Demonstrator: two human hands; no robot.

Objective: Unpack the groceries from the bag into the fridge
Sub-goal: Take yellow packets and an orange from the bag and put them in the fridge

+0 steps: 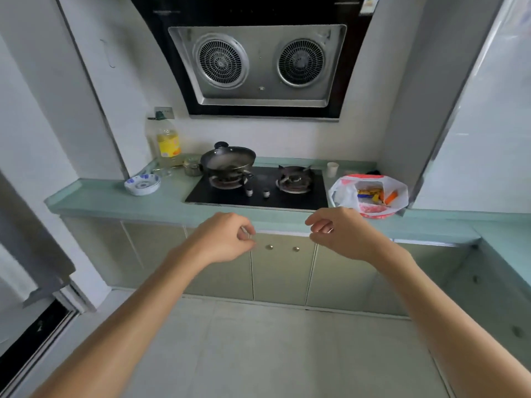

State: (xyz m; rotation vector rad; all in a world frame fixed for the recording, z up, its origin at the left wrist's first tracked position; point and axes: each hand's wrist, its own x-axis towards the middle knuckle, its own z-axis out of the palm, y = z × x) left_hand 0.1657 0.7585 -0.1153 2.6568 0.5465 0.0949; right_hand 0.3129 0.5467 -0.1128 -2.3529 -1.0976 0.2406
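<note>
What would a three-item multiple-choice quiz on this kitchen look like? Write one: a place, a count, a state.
1. Where does the grocery bag sit?
A. on the floor
B. on the counter right of the stove
C. in the wok

2. How many round fans show on the hood?
A. one
B. two
C. four

3. What do the hands hold?
A. nothing
B. a carrot
C. the bag

Answers:
1 B: it rests on the green counter beside the stove.
2 B: two grilles side by side.
3 A: left hand and right hand hang loosely curled and empty, short of the counter.
</note>
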